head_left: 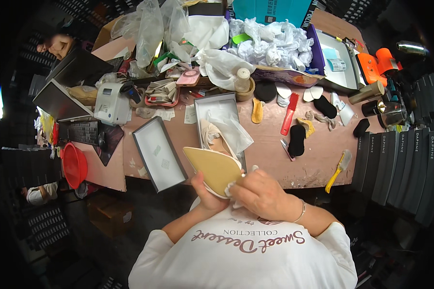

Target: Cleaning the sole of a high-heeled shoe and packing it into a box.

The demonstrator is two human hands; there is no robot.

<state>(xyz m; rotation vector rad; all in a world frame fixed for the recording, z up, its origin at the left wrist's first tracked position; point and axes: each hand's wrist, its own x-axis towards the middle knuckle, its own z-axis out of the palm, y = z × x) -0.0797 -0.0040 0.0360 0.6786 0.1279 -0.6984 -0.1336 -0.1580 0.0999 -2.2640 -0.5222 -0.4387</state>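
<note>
A pointed shoe [213,169] with a tan sole is tilted up in front of my chest, sole facing me. My left hand [209,196] is closed round its lower left side. Pinched in my right hand [259,193] is a small white cloth [229,189], pressed to the shoe's lower right edge. Just beyond stands an open grey shoebox [218,107] holding a beige shoe [209,133] and white tissue paper [235,134]. To its left lies the box lid [160,155], inner side up.
Right of the box lie a red brush [289,114], a black pad [297,140] and a yellow-handled brush [339,171]. Shoeboxes [395,168] stand in a row at the far right. A purple bin [318,53] holds crumpled paper. A red basin [74,165] and keyboard [79,131] are left.
</note>
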